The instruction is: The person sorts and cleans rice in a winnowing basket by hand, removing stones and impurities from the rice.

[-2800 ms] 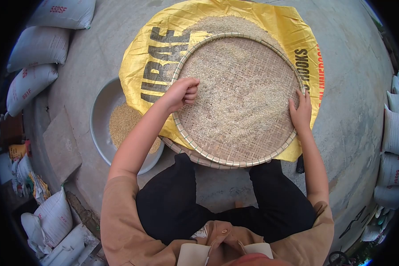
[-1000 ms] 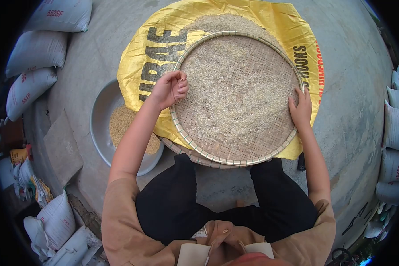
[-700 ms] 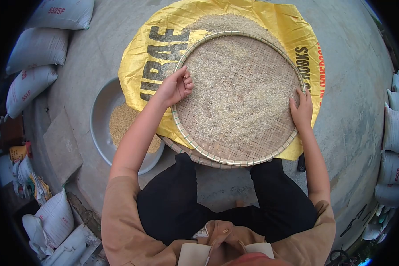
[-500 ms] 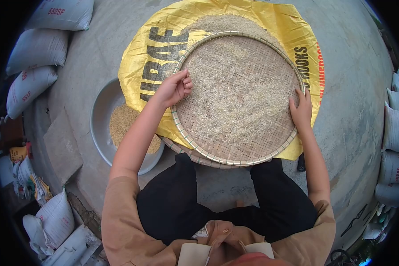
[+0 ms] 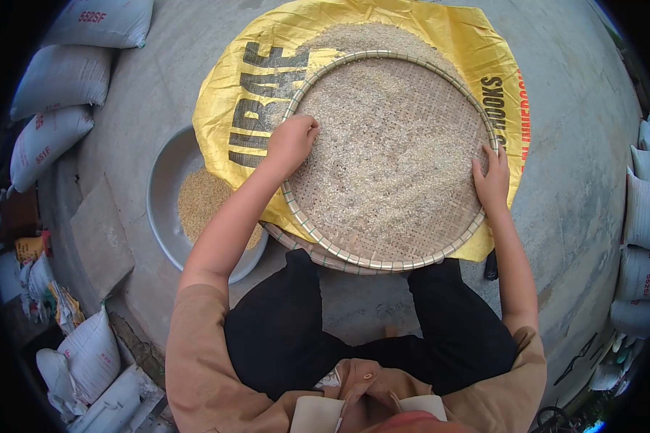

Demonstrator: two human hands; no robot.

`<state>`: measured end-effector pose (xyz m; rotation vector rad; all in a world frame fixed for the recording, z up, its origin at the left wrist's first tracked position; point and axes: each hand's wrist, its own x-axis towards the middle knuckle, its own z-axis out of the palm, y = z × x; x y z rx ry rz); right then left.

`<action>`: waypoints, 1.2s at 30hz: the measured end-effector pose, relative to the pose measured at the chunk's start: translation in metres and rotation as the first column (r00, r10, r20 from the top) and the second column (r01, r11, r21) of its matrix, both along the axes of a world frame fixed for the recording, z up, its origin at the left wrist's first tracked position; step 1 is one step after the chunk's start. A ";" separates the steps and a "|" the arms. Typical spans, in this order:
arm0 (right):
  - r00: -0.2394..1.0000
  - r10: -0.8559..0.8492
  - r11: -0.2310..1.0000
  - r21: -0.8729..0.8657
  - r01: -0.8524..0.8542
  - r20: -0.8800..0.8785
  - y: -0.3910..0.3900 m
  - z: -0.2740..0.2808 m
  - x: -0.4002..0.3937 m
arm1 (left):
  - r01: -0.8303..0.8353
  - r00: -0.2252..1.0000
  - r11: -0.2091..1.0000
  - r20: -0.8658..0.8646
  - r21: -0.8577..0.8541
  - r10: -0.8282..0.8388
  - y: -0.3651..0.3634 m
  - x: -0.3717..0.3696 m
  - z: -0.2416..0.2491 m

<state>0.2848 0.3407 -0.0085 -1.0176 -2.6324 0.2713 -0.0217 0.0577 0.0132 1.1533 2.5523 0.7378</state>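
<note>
Tray: a wide, round, woven bamboo sieve with a raised hoop rim, lying flat on a yellow sack spread over the concrete floor, directly in front of the seated person's knees. A second woven rim shows just beneath its near edge.

Grain: a thin, pale layer covering most of the tray, sparser toward the near side, where the weave shows through. More lies on the sack beyond the far rim.

Bowl: a metal basin left of the tray, partly tucked under the sack's edge, holding darker, browner grain.

Bags: filled white bags lie stacked well to the left of the tray; others line the floor far to its right.

Left hand: loosely closed, knuckles up, resting on the grain just inside the tray's left rim. Whether it holds any grain cannot be told.

Right hand: fingers spread flat against the inside of the right rim, pressing on it rather than wrapped around it.

Handling (judged): the tray is likely light and fairly stiff, though broad enough to flex and tip if gripped at one point only. The firm hoop rim, taken at opposite sides, is the sound place to hold. The grain is loose and free-running; it will slide and spill with any tilt, and fine pieces may drop through the weave.
</note>
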 end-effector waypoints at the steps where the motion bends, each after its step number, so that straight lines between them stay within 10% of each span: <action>1: 1.000 0.000 1.000 0.000 0.000 0.000 0.000 0.000 0.000 | 0.016 1.000 1.000 0.014 -0.026 -0.016 0.000 0.000 0.001; 18: 1.000 0.016 1.000 0.012 -0.016 -0.001 0.001 -0.001 0.001 | 0.118 0.992 0.963 -0.009 -0.244 -0.124 0.007 -0.006 0.005; 22: 1.000 0.001 1.000 -0.025 -0.001 -0.001 0.000 0.001 0.001 | 0.036 0.962 0.993 0.272 -0.113 -0.004 0.005 -0.009 0.011; 24: 1.000 0.008 1.000 -0.002 -0.008 -0.004 0.001 -0.001 0.001 | -0.038 0.887 0.996 0.456 -0.082 0.072 0.003 -0.011 0.019; 26: 1.000 0.004 1.000 -0.007 -0.004 -0.001 0.000 -0.001 0.000 | -0.245 0.484 0.968 0.857 -0.060 0.176 0.001 -0.011 0.034; 29: 1.000 -0.005 1.000 -0.005 0.005 0.007 0.000 -0.001 0.001 | -0.319 0.159 0.948 0.986 0.010 0.044 -0.005 -0.018 0.035; 36: 1.000 -0.014 1.000 -0.003 0.014 0.010 0.002 -0.003 0.001 | -0.403 -0.082 0.912 0.990 0.074 -0.116 -0.006 -0.009 0.037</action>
